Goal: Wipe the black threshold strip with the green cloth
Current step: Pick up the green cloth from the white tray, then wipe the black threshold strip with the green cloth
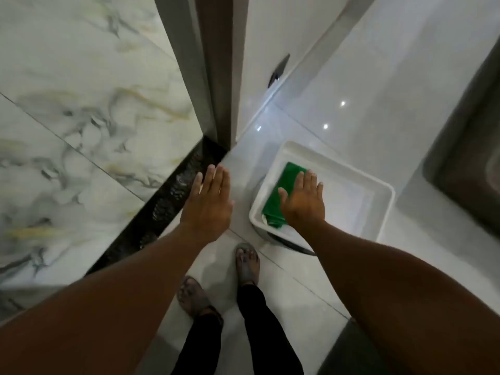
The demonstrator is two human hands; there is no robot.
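While both arms are stretched forward and down, the right hand [303, 198] is spread flat with fingers extended above the green cloth [281, 196], overlapping it in the view; whether the palm is pressed on the cloth cannot be told, and nothing is gripped. The left hand [209, 201] is likewise held open, palm down, fingers straight and empty, its fingertips seen just beside the black threshold strip [165, 209]. The cloth is laid along the left side inside a white rectangular tub [378, 212], which is set on the pale glossy floor tiles [365, 109]. The strip is run diagonally between those tiles and a veined marble floor [81, 117], ending at a grey door frame [216, 77]. Two sandalled feet [247, 262] are seen below the hands
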